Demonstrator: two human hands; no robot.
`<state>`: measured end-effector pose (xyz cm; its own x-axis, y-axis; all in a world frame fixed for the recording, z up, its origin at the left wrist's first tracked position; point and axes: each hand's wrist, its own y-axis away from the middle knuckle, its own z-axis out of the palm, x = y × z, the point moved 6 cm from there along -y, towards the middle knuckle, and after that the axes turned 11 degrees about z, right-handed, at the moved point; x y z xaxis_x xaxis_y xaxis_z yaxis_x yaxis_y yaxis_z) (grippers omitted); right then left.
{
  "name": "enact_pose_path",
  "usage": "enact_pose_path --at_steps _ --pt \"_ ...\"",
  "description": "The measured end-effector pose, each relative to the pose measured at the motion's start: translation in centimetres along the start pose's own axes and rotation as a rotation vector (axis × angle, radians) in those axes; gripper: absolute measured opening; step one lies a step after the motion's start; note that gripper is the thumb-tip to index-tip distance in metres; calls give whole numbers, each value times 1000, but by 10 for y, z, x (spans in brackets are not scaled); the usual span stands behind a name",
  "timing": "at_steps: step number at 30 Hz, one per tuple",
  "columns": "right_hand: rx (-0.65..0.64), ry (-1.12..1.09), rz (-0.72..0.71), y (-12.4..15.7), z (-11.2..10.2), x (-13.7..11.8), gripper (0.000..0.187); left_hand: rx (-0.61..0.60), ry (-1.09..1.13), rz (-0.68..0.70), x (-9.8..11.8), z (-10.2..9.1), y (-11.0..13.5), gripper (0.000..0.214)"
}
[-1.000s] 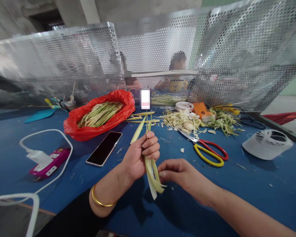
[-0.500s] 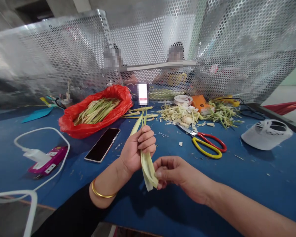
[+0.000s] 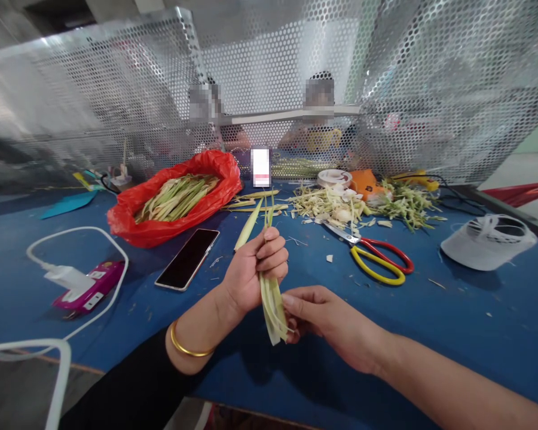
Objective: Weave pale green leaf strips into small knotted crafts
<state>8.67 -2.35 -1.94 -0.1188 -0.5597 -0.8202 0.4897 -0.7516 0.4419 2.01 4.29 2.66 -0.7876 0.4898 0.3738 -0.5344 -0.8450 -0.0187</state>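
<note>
My left hand (image 3: 260, 266), with a gold bangle at the wrist, is wrapped around a bundle of pale green plant leaves (image 3: 271, 301). The thin tips stick up above the fist and the wide ends hang below it. The fingers of my right hand (image 3: 311, 313) are closed at the right edge of those hanging ends, pinching a leaf there. A single pale leafy stalk (image 3: 250, 227) lies just beyond my left hand on the blue table (image 3: 372, 352).
A red plastic bag (image 3: 130, 230) of stalks and a phone (image 3: 188, 260) lie left. Red-and-yellow-handled scissors (image 3: 379, 263), a trimmings pile (image 3: 325, 203) and a white visor-shaped item (image 3: 484, 248) are right. A white cable (image 3: 98, 230) runs to a purple power strip (image 3: 89, 289). People sit behind the perforated metal screen (image 3: 269, 60).
Both hands stay together over the table. The hanging leaf ends have become narrower and more split into strips, and my right fingers have shifted slightly along their edge.
</note>
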Motion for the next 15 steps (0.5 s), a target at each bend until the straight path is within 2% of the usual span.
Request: enact_pose_path --at_steps 8,15 --pt "51 136 -37 -2 3 4 38 4 -58 18 -2 -3 0 37" --pt "46 105 -10 -2 3 6 39 -4 -54 15 0 -5 -3 38"
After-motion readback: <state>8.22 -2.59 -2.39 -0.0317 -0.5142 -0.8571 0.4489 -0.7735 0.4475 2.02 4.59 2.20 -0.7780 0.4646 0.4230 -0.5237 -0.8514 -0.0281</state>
